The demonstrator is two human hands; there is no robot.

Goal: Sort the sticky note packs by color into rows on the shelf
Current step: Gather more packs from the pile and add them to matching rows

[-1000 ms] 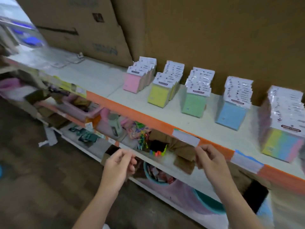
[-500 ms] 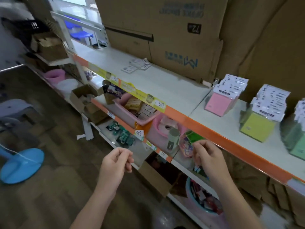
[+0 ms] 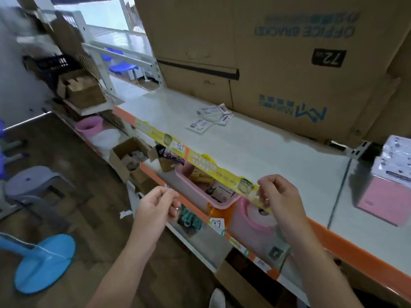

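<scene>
Both of my hands hang in front of the shelf's front edge with nothing in them. The left hand (image 3: 153,207) is below the edge with its fingers curled onto the thumb, so that grip is closed on nothing. The right hand (image 3: 280,196) is curled the same way, just in front of the yellow printed label strip (image 3: 200,162) that runs along the front edge. I can make out nothing pinched there either.

Of the task's things, I see only the row of pink sticky note packs with white header cards (image 3: 384,201). It stands at the far right of the white metal shelf (image 3: 255,150), one pack behind another toward the back. That row looks finished to me. The other colours are out of view, so I cannot judge them.

A few loose flat white-carded packs (image 3: 209,118) lie scattered toward the back edge, just in front of the big brown cardboard box (image 3: 244,52). They are well apart from the pink row, and their colour is too blurred to tell. My guess is that they are what is left to sort.
</scene>
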